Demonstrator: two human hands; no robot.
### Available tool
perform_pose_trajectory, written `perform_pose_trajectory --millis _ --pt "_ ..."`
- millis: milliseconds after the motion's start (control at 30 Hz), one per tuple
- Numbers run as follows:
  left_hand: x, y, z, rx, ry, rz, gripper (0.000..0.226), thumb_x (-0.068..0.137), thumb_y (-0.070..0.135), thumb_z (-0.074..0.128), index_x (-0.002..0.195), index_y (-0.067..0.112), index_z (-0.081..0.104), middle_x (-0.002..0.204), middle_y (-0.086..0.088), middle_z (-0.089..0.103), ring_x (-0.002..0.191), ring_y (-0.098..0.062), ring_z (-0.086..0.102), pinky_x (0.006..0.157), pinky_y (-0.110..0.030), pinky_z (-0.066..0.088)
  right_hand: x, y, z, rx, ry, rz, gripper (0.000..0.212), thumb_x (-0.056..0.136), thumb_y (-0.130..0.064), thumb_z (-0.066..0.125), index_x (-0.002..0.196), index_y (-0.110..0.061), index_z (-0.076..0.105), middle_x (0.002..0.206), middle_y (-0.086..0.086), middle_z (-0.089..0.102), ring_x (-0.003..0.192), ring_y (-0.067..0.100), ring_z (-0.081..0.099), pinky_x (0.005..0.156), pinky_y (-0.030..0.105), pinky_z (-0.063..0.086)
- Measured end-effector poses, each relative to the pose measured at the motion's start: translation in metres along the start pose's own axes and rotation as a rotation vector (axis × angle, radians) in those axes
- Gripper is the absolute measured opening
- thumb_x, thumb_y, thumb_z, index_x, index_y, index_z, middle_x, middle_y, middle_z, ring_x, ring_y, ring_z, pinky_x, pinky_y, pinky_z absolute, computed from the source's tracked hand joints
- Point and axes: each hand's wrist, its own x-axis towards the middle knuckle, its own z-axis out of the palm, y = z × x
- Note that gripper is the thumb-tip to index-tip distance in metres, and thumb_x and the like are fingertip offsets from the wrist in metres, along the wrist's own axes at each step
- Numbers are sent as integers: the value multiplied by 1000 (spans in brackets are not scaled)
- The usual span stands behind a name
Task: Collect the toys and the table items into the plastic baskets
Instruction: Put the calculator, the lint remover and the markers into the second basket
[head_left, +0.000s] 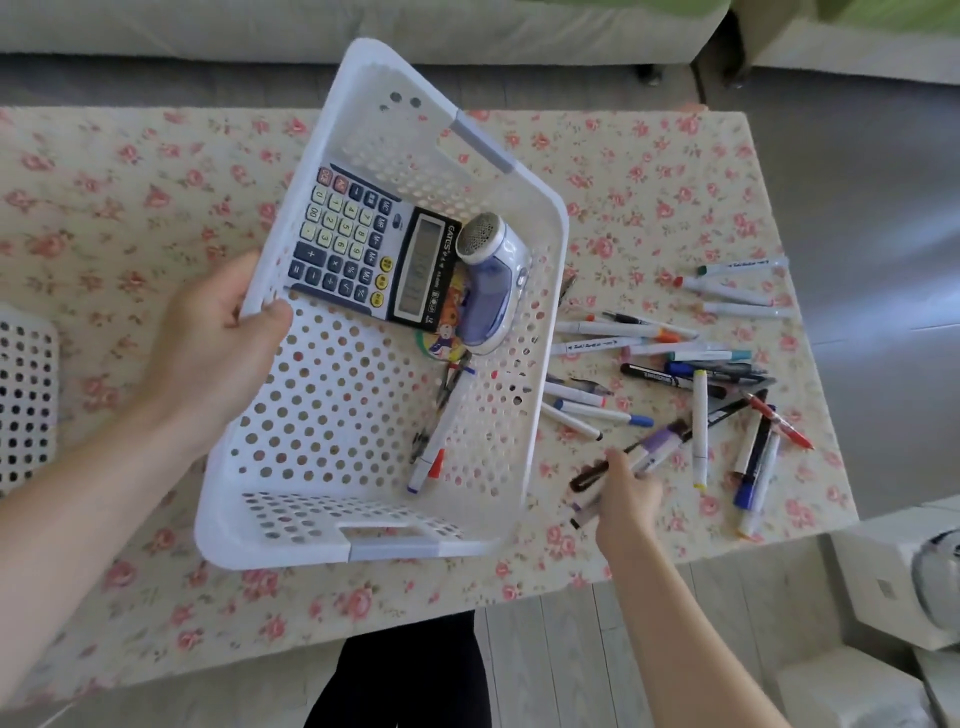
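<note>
Left hand (218, 338) grips the tilted white basket (332, 410) by its rim; a calculator (358, 249) and a lint shaver (493, 280) lie inside. Right hand (626, 493), beside the basket, clutches a bundle of markers (654, 447); loose markers (691, 374) are scattered just beyond.

Floral-clothed table (130, 208) bears scattered markers (670, 379) at right.

A single wide-angle camera worn on the head looks steeply down and slightly forward onto the bench (130, 182) from close above. The basket (332, 415) fills the middle of the frame, with the markers (660, 376) right of it. The left forearm (78, 519) and right forearm (675, 623) enter from below. A sofa (208, 26) crosses the top edge and floor (857, 208) shows on the right.
</note>
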Motion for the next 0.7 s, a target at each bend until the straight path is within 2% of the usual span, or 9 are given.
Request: perform_pose_trajectory --millis 100,200,300,400,467,500,567,633,700 --pt "-6 4 -2 8 -6 -2 48 93 9 44 79 53 56 104 -28 61 77 -28 54 70 -58 49 -54 -19 10 -10 -217 -233 12 87 -13 57 79 -6 52 69 9 58 55 19 53 43 27 43" --pt "-9 6 -5 10 8 -12 45 94 8 43 83 51 55 106 -30 60 76 -28 54 67 -51 48 -101 -23 42 -194 -503 -290 10 89 -13 56 82 -10 49 66 2 56 53 13 56 39 17 43" --pt "-10 4 -9 -5 19 -10 44 94 10 44 85 52 54 104 -28 61 78 -35 58 67 -55 49 -120 -14 76 -362 -606 -275 11 88 -16 54 84 -15 44 71 1 49 59 13 51 44 15 34" --pt "-9 0 -15 -17 52 -7 44 94 11 45 80 51 54 87 -11 63 81 -39 59 70 -46 47 -128 -12 90 -419 -645 -284 13 88 -20 57 85 -15 44 70 -2 47 56 8 42 46 15 35" --pt "-9 1 -19 -19 65 -11 46 93 11 46 78 53 55 83 -5 62 80 -31 56 71 -48 48 -131 -18 85 -462 -612 -384 18 87 -25 59 83 -9 53 72 9 53 62 20 52 53 20 47" --pt "-7 2 -20 -15 66 -13 47 93 12 45 78 55 56 86 -9 64 80 -30 56 71 -53 49 -130 -23 80 -414 -548 -445 20 88 -24 58 86 -4 58 80 17 59 72 29 58 65 29 54" --pt "-5 4 -22 -17 74 -17 50 93 12 45 75 58 56 98 -22 64 78 -31 56 69 -58 50 -118 -34 65 -94 -393 -435 15 91 -19 54 84 -9 62 83 15 65 77 28 63 72 36 56" --pt "-1 5 -21 -28 97 -12 47 94 12 45 75 54 57 100 -29 60 69 -28 51 59 -41 48 -88 -44 51 211 -209 -230 16 93 -17 52 79 -11 58 75 7 64 68 18 63 60 27 55" --pt "4 7 -18 -22 116 -16 42 94 12 45 76 49 56 98 -32 58 63 -23 45 54 -28 36 -46 -47 39 390 -76 111 15 93 -18 54 89 -4 56 74 8 61 64 17 61 51 26 56"
